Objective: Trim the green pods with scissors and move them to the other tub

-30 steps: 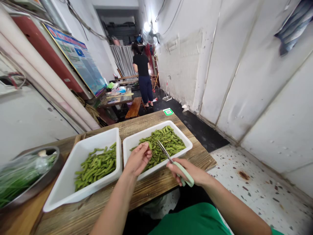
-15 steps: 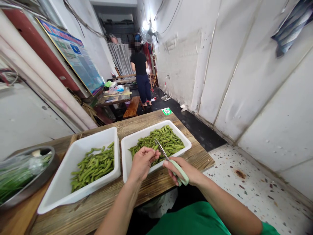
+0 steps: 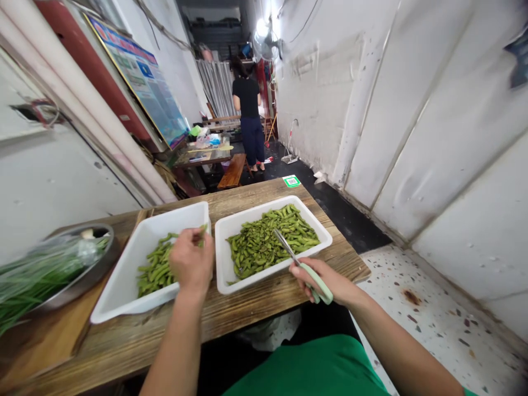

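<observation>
I have the left hand point(image 3: 192, 258) pinching what looks like one green pod point(image 3: 203, 227) between thumb and fingertips, over the right side of the left tray point(image 3: 127, 275); I can't tell whether the knuckles touch its rim. The right hand point(image 3: 332, 278) is closed around the scissors point(image 3: 303, 267), blades reaching far and left over the right tray point(image 3: 223, 242); from here I can't judge whether the tips touch the pods below or how far apart they stand. For good handling, I'd ask only a light pinch of the left fingers, since hard pressure could split the pod, and enough wrist height to clear the rim. I'd hold the scissors low and still, points away from the left hand, thumb relaxed in the handle. Counting outward: two hands, one pair of scissors, two white trays side by side, each with a pile of loose pods point(image 3: 264, 242) too many and too overlapped to count. On the one near wooden table point(image 3: 247, 300) I also count one metal bowl point(image 3: 88, 278) of bagged greens point(image 3: 45, 280) at the left and one green-and-white card point(image 3: 292, 181) at the far edge. Beyond are one bench point(image 3: 233, 170), one cluttered table point(image 3: 206, 159) and one standing person point(image 3: 247, 99).
</observation>
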{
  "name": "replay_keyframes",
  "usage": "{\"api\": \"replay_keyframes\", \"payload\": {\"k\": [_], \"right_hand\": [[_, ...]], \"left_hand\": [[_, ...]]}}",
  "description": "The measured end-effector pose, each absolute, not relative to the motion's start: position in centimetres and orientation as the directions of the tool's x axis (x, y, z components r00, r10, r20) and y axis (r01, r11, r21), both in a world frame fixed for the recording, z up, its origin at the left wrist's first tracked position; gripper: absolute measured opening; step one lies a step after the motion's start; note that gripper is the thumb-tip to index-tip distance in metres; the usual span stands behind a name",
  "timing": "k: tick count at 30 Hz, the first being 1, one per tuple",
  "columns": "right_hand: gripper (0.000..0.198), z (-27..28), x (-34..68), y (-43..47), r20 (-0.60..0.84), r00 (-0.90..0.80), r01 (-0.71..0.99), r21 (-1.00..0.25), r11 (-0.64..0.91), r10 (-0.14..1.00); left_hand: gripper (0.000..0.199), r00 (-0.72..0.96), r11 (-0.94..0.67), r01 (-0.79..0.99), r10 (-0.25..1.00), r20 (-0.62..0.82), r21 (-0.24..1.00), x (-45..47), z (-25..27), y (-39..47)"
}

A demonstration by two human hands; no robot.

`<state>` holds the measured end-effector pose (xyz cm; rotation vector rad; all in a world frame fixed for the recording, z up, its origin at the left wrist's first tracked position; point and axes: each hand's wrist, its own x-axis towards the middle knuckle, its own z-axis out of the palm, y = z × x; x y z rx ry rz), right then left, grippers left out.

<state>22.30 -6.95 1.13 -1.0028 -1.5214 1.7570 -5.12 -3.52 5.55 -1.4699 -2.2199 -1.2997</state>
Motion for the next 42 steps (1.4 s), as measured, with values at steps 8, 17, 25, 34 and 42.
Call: {"api": "replay_keyframes", "payload": {"k": [8, 17, 25, 34, 42], "right_hand": [[0.046, 1.5, 22.2, -7.0, -0.172, -0.558, 0.054, -0.984, -0.172, 0.812], [0.038, 1.5, 22.8, -7.3, -0.117, -0.593, 0.068, -0.993, -0.095, 0.797], [0.039, 0.8, 22.5, -7.0, -0.136, -0.578, 0.062, -0.991, -0.123, 0.805], [0.039, 1.2, 21.9, -6.7, -0.1, -0.572, 0.08, -0.995, -0.066, 0.814], [0.039, 2.6, 22.0, -7.0, -0.063, -0.52, 0.221, -0.973, 0.063, 0.852]], "left_hand": [[0.022, 0.047, -0.022, 0.993, 0.975, 0.217, -0.119, -6.0, 5.2, -2.6], [0.018, 0.247, -0.269, 0.938, 0.961, -0.125, -0.217, -2.4, 1.9, 0.5], [0.023, 0.233, -0.246, 0.964, 0.965, 0.123, 0.099, -3.2, 4.0, 0.1], [0.037, -0.044, 0.08, 0.069, 0.996, -0.077, 0.994, 1.6, 3.6, -2.8], [0.031, 0.013, 0.097, 0.039, 0.995, -0.098, 0.994, 1.9, 3.7, -3.4]]}}
